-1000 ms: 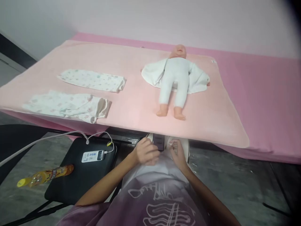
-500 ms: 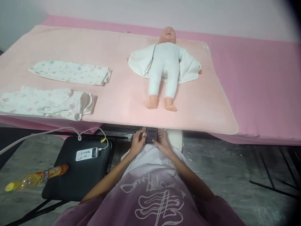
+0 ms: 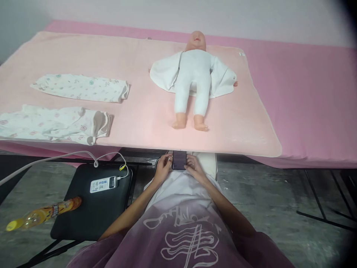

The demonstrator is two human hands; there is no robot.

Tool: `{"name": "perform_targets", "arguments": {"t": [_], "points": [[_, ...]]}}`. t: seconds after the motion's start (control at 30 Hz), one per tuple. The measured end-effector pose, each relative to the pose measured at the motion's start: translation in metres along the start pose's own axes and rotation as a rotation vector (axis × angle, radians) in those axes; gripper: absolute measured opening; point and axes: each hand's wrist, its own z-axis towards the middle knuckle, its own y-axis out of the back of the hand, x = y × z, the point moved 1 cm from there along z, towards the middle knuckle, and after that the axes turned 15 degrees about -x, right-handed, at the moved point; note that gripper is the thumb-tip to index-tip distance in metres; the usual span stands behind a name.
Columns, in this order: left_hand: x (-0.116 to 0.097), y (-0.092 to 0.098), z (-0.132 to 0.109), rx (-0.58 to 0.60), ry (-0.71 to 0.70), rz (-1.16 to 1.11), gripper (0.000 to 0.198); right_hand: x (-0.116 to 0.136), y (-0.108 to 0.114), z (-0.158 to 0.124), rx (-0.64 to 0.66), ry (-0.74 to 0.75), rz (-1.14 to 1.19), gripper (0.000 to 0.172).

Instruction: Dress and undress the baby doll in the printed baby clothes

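Observation:
A dark smartphone [image 3: 179, 160] rests at my lap, just under the table's front edge. My left hand [image 3: 163, 166] has its fingers curled against the phone's left side. On the other side my right hand [image 3: 194, 166] grips the right edge, its thumb at the lower right corner. Beyond them a baby doll [image 3: 194, 70] lies on its back on the peach mat [image 3: 134, 123], feet towards me. White cloth covers its body and is spread over both arms. Neither hand touches the doll.
Two folded patterned baby garments, an upper one [image 3: 80, 88] and a lower one [image 3: 50, 123], lie at the left. A black stool [image 3: 92, 212] holds a power bank [image 3: 103, 184] with a white cable [image 3: 55, 160] and a drink bottle [image 3: 44, 213]. Pink cloth [image 3: 309, 104] covers the table.
My right thumb has moved off the phone's screen to its lower right edge. The view has shifted slightly; the doll and garments lie as before.

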Motion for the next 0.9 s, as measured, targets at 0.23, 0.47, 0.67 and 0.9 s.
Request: {"name": "perform_targets", "arguments": {"t": [0.23, 0.47, 0.67, 0.9], "points": [[-0.005, -0.004, 0.007, -0.011, 0.109, -0.071, 0.04, 0.002, 0.003, 0.001, 0.007, -0.02, 0.032, 0.056], [-0.02, -0.021, 0.036, -0.065, 0.319, -0.094, 0.033, 0.001, -0.002, 0.002, -0.025, -0.064, -0.009, 0.049], [-0.025, -0.033, 0.046, -0.095, 0.36, -0.122, 0.046, 0.001, -0.001, 0.001, -0.042, -0.061, -0.019, 0.056], [-0.031, -0.035, 0.041, -0.137, 0.373, -0.161, 0.043, 0.001, -0.001, -0.003, 0.024, -0.108, 0.021, 0.054]]}}
